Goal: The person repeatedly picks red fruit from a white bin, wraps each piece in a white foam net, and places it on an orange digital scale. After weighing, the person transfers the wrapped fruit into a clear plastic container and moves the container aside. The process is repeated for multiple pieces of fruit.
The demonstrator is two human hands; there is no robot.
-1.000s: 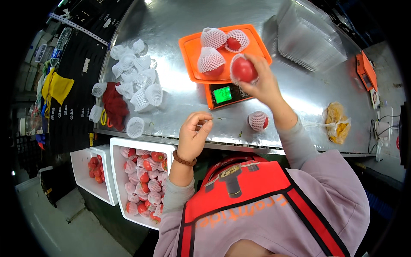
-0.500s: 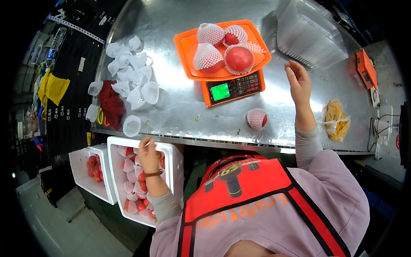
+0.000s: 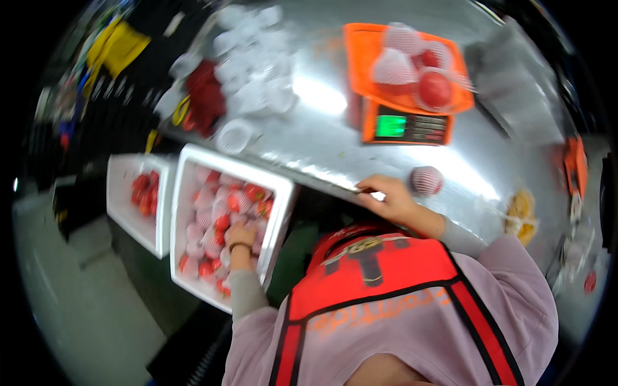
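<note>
My left hand [image 3: 241,234] reaches down into a white foam box [image 3: 280,207] of red tomatoes [image 3: 256,192], most of them in foam net sleeves. Its fingertips are blurred among the tomatoes, so I cannot tell whether they grip one. My right hand [image 3: 394,201] rests at the near edge of the metal table, thumb and forefinger apart, holding nothing visible. Just right of it sits one tomato in a net sleeve [image 3: 426,181]. Beyond stands an orange scale [image 3: 367,130] with a lit green display; its orange tray [image 3: 362,64] bears several tomatoes, mostly sleeved.
A heap of white foam net sleeves [image 3: 257,71] lies at the table's left, beside a dark red cloth [image 3: 206,100]. Clear plastic containers [image 3: 518,83] stand at the far right, a yellow bagged bundle [image 3: 520,215] nearer. A second white box [image 3: 132,212] holds bare tomatoes.
My left hand has gone from above the foam box down among the tomatoes. My right hand has come back from beside the scale to the table's near edge. The view has shifted.
</note>
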